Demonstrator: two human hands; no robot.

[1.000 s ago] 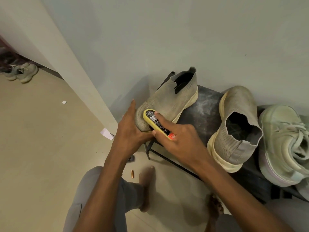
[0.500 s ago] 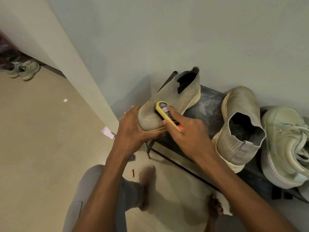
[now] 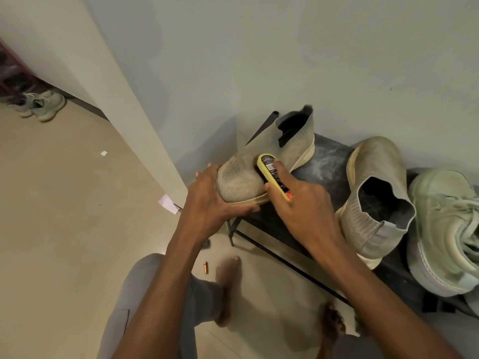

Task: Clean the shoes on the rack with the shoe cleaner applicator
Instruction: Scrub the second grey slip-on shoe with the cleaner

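The left hand (image 3: 207, 203) gripped the toe of the beige knit shoe (image 3: 261, 161) at the rack's (image 3: 324, 161) left end, fingers curled round it. The right hand (image 3: 298, 203) held the yellow applicator (image 3: 272, 174) against the shoe's upper. Farther right on the rack stood its mate (image 3: 373, 200) and a pale green sneaker (image 3: 445, 229).

No readable text. Shoe cleaner applicator (image 3: 274, 177) has a black label with white print and what looks like a barcode, too small to read.
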